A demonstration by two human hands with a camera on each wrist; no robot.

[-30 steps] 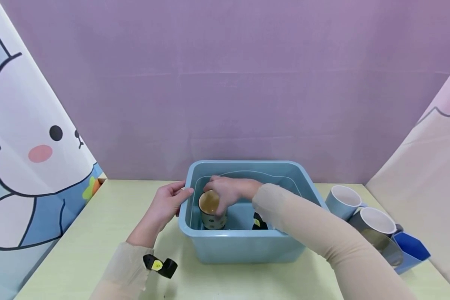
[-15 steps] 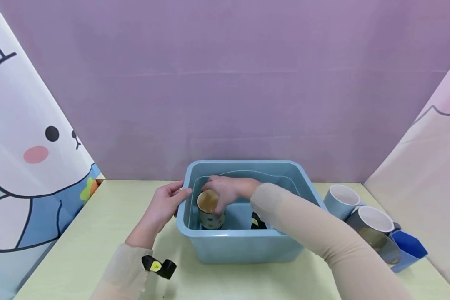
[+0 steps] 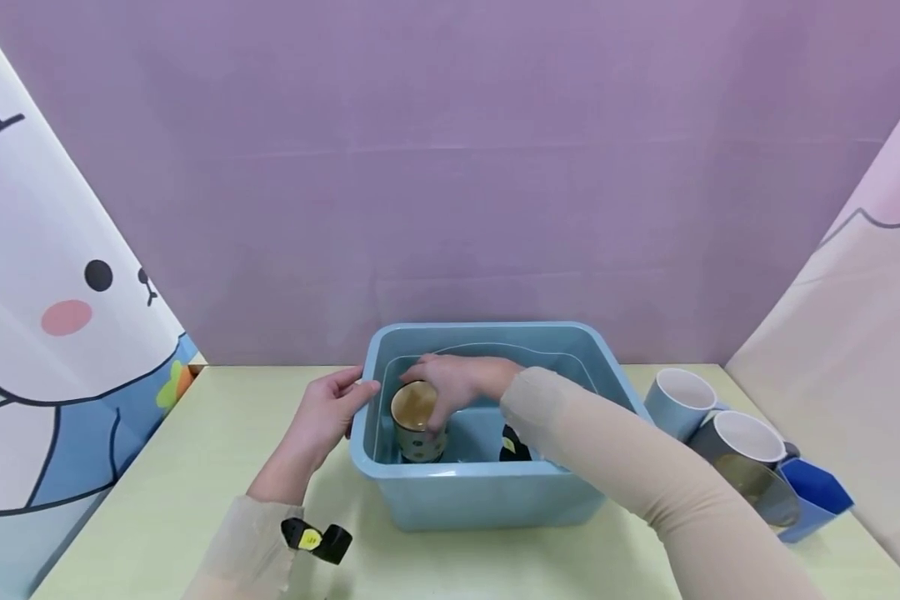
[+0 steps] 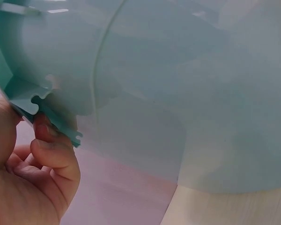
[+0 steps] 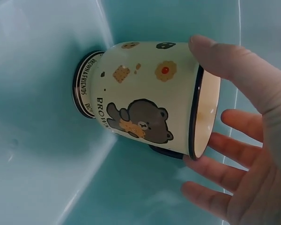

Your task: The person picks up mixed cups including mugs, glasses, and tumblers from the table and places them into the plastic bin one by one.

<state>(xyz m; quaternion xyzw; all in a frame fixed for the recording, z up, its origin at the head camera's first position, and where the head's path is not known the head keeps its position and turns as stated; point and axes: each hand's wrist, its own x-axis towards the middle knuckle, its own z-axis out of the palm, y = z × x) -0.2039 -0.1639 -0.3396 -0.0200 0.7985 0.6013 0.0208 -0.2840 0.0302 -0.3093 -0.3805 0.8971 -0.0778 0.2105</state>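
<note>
A light blue plastic basin [image 3: 487, 500] stands on the table. My left hand [image 3: 322, 412] grips its left rim, the thumb on top and the fingers curled beneath in the left wrist view. Inside, at the basin's left end, a cream mug [image 5: 150, 84] with a brown bear, cookie pictures and a dark rim stands upright. My right hand [image 3: 461, 383] reaches down over it and holds it near the rim. In the right wrist view the thumb lies on the mug's outer side, with fingertips around the opposite rim. A dark handle is partly hidden beneath the mug.
Right of the basin stand a light blue mug [image 3: 681, 404], a dark grey mug [image 3: 742, 437] and a blue angular holder [image 3: 817, 496]. A translucent grey round object [image 3: 763, 492] overlaps them. A purple cloth [image 3: 450, 183] hangs behind the table.
The head view has shifted slightly. Both hands keep their places on the basin and the mug, and neither thing visibly moves across the table.
</note>
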